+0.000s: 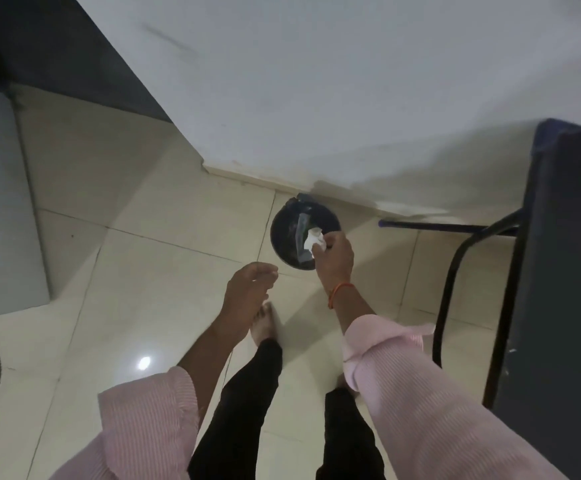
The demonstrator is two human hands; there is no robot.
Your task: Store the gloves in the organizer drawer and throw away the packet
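Observation:
A crumpled white packet [314, 240] is pinched in the fingers of my right hand [334, 256], held directly over the open mouth of a round dark bin [286, 233] standing on the floor against the wall. Some clear plastic lies inside the bin. My left hand [247, 289] hangs lower and to the left of the bin, fingers loosely curled and holding nothing. The gloves and the organizer drawer are not in view.
A dark table [566, 271] with black metal legs [448, 292] stands close on the right. A white wall [316, 98] runs behind the bin. A grey cabinet [1, 202] is on the left. My bare feet stand on cream floor tiles [143, 271].

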